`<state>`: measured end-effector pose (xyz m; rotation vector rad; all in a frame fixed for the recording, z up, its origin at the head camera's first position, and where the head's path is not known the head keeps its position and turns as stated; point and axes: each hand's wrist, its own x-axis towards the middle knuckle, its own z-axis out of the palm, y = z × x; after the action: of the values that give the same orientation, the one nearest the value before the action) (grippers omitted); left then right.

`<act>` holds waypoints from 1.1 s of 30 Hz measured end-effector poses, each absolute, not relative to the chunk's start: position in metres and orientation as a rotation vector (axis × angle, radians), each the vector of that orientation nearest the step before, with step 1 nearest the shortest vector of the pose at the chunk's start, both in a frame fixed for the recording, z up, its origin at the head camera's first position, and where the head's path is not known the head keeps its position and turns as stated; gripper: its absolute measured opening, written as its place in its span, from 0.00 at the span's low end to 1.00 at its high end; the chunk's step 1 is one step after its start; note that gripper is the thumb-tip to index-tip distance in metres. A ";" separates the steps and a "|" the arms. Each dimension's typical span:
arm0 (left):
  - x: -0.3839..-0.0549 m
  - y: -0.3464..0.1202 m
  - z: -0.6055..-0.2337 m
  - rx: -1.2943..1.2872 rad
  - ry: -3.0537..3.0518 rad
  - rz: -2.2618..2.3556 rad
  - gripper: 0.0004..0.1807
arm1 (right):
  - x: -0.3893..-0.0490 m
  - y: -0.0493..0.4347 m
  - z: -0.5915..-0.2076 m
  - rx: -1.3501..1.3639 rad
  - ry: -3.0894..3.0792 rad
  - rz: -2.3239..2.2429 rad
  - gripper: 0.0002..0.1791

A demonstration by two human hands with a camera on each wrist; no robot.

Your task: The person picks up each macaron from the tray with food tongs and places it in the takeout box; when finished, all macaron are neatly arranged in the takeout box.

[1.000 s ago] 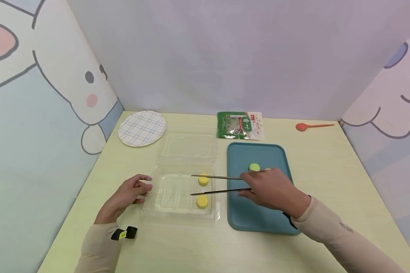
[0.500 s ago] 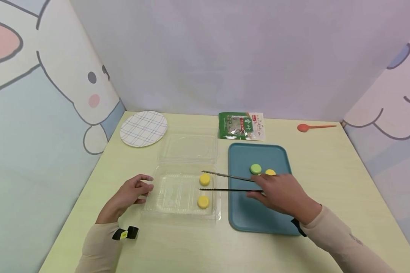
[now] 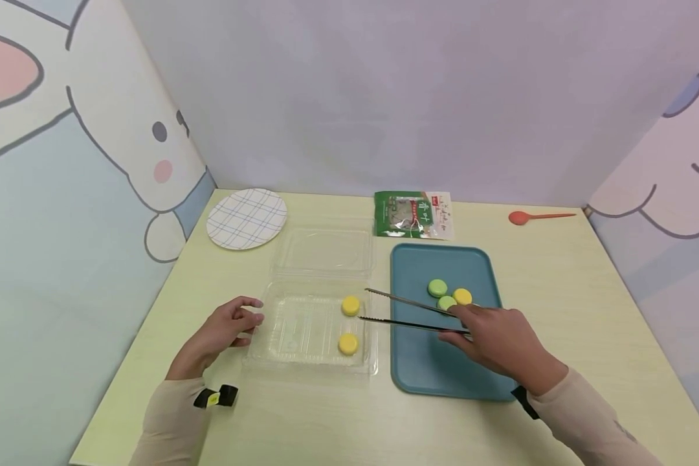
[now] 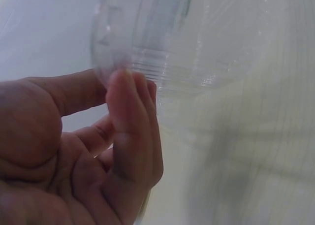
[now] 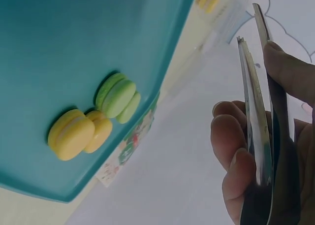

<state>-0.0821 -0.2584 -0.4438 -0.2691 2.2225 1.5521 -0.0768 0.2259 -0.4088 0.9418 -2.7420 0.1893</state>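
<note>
My left hand (image 3: 218, 333) pinches the left rim of a clear plastic hinged container (image 3: 303, 366), which lies with its lid (image 3: 326, 251) folded back. Two yellow macarons sit along the container's right side, a rear one (image 3: 351, 305) and a front one (image 3: 348, 344). In my right hand (image 3: 503, 340) are metal tongs (image 3: 413, 325). Their arms stand apart with nothing between, tips near the container's right edge. Beneath them is a blue tray (image 3: 419, 372) with green macarons (image 5: 118, 98) and yellow macarons (image 5: 74, 135) grouped toward its far side.
A checked plate (image 3: 246, 219) lies at the back left of the table. Behind the tray is a green and white food packet (image 3: 413, 215). An orange-red spoon (image 3: 520, 218) rests at the back right. Printed walls enclose the table's sides.
My right hand has drawn the tongs rightward, off the container's yellow macarons and over the tray. More macarons on the tray have come into sight. My left hand keeps its place at the container.
</note>
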 end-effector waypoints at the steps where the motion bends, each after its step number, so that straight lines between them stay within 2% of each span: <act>1: -0.082 -0.258 -0.443 -0.271 2.222 1.551 0.22 | -0.077 0.227 -0.410 0.939 -2.739 0.196 0.25; 10: -0.081 -0.258 -0.444 -0.281 2.216 1.553 0.22 | -0.073 0.237 -0.415 0.888 -2.722 0.228 0.29; 21: -0.081 -0.259 -0.442 -0.275 2.211 1.543 0.24 | -0.063 0.248 -0.417 0.782 -2.751 0.231 0.23; 33: -0.081 -0.259 -0.444 -0.270 2.221 1.552 0.23 | -0.056 0.269 -0.426 0.726 -2.704 0.218 0.28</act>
<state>-0.0813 -0.2590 -0.4443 -0.2703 2.2213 1.5520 -0.0557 0.2686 -0.4258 0.7259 -2.7043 0.2178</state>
